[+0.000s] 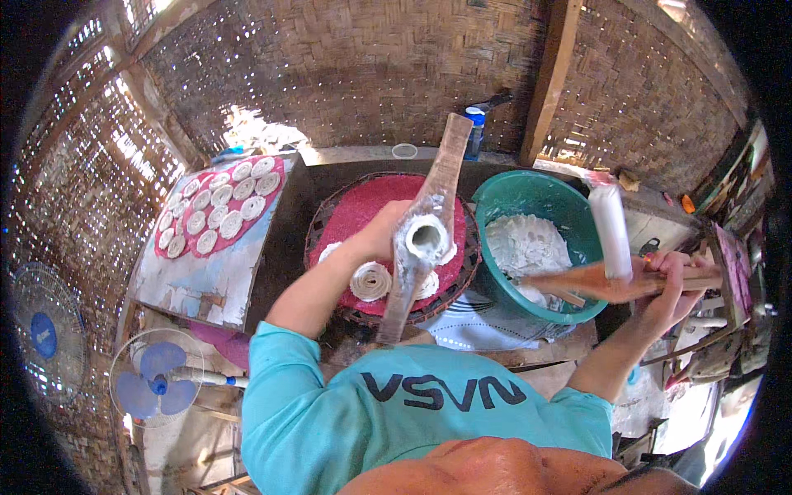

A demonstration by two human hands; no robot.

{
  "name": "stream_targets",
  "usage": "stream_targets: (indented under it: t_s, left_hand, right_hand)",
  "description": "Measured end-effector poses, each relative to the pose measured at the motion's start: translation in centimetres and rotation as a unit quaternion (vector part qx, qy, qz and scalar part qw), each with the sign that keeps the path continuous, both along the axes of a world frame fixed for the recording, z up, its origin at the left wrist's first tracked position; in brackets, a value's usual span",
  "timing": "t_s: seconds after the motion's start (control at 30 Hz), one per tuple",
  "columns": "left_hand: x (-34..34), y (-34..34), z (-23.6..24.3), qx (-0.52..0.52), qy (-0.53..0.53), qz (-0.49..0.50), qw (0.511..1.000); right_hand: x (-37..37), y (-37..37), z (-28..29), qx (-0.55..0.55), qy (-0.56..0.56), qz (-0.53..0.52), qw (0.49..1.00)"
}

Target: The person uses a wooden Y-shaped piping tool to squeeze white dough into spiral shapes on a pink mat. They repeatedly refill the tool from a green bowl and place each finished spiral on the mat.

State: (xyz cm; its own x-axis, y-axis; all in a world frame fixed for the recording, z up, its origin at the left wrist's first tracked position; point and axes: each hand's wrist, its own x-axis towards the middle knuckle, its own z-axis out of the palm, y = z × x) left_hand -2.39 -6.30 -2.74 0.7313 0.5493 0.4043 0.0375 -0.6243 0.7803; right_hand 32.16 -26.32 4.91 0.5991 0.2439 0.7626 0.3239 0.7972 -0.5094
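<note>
From here, the left hand (379, 233) supports the wooden press (417, 262) over a red mat (351, 219), mouth up, presumably for access; its fingers are hidden, so I can't tell that grip. The right hand (670, 290) pinches the wooden plunger (612, 239) partly over the green tub (513, 188).

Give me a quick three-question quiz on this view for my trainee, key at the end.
1. Multiple choice: what colour is the basin that holds the white dough? A) yellow B) green C) black
2. True or false: the right hand is empty.
3. Fill in: the ____ hand grips the wooden tool with the hollow centre.

Key:
1. B.
2. False; it holds a wooden bar with a white cylinder.
3. Left.
</note>
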Motion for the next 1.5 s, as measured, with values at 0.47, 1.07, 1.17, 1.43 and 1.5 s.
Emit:
stream_targets:
  t_s: [0.47, 1.07, 1.17, 1.43, 1.5]
  left_hand:
    - [3.0, -3.9, 1.7, -0.154, -0.508, -0.165, 0.831]
    - [-11.1, -3.1, -2.4, -0.254, -0.634, -0.006, 0.73]
    - [-13.0, -3.1, -2.1, -0.26, -0.646, -0.031, 0.717]
    - [-16.1, -4.2, -2.5, -0.275, -0.622, -0.006, 0.733]
    - [-16.7, -4.2, -3.1, -0.276, -0.614, 0.01, 0.74]
  right_hand:
    - [-2.9, 9.7, -12.0, -0.281, -0.326, 0.074, 0.9]
    - [8.2, 11.6, -20.9, -0.699, -0.582, -0.041, 0.413]
    - [8.7, 10.4, -16.0, -0.683, -0.615, -0.062, 0.39]
    - [8.6, 8.6, -18.5, -0.655, -0.659, -0.099, 0.356]
    - [8.0, 8.9, -19.4, -0.659, -0.652, -0.086, 0.364]
